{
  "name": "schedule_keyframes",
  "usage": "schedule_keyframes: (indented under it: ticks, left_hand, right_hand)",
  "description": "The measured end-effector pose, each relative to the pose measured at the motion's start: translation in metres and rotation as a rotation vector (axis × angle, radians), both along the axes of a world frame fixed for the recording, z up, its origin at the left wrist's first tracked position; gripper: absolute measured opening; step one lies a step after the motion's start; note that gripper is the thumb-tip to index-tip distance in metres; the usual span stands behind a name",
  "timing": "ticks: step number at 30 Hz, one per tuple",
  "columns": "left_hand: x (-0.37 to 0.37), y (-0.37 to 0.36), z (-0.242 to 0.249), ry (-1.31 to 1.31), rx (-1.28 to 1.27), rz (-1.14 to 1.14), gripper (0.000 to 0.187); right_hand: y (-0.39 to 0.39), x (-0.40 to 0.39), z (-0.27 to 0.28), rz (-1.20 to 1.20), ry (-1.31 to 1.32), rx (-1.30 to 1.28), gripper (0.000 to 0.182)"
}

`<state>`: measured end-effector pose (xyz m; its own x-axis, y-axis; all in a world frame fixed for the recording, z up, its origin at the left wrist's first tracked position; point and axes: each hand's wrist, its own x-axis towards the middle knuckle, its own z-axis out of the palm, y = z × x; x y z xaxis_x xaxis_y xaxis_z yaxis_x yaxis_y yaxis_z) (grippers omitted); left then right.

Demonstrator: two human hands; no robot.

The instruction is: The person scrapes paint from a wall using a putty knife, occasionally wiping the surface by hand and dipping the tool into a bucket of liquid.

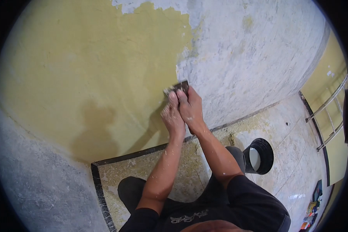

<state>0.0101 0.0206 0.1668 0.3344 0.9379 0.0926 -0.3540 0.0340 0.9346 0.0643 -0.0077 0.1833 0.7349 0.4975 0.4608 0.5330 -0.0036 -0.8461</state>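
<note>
A dark, wide-bladed scraper [185, 86] lies against the wall at the ragged edge where yellow paint [123, 69] meets the bare whitish surface [239, 65]. My right hand [192, 110] is closed round its handle, most of which is hidden. Beside it, my left hand [173, 118] presses its fingers onto the blade, closed against the tool. Pale paint flakes cling to the blade and to both hands and forearms.
A black bucket [265, 156] with pale contents stands on the tiled floor at my right. Paint scrapings [143, 166] litter the floor along the dark skirting [131, 155]. A metal ladder [328, 102] leans at the far right, above several small coloured items [311, 208].
</note>
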Motion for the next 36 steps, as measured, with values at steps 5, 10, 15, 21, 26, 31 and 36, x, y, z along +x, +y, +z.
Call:
schedule_keyframes:
  ticks: [5,10,15,21,26,31,36]
  left_hand:
    - [-0.008,-0.001,-0.002,-0.086,-0.098,-0.1,0.049]
    - [0.004,-0.012,-0.05,-0.028,-0.158,-0.072,0.047]
    - [0.014,-0.016,-0.051,-0.012,-0.155,-0.026,0.064]
    - [0.01,0.007,-0.011,-0.02,0.142,0.076,0.064]
    - [0.006,-0.004,-0.03,0.018,-0.126,-0.003,0.044]
    - [0.011,-0.012,-0.07,0.055,-0.165,0.04,0.047]
    - [0.004,-0.001,-0.038,0.187,0.037,0.02,0.052]
  right_hand:
    - [-0.009,-0.007,0.006,0.068,0.052,0.037,0.02]
    - [-0.016,0.006,-0.048,0.022,0.154,-0.024,0.019]
    - [-0.02,0.01,-0.045,0.016,0.15,-0.134,0.016]
    - [-0.002,-0.003,0.003,0.083,0.117,0.162,0.019]
    - [-0.007,0.001,-0.034,0.054,0.191,0.124,0.019]
    - [-0.006,0.005,-0.088,0.13,0.422,0.246,0.02]
    - [-0.008,-0.002,-0.035,0.075,0.237,0.194,0.021]
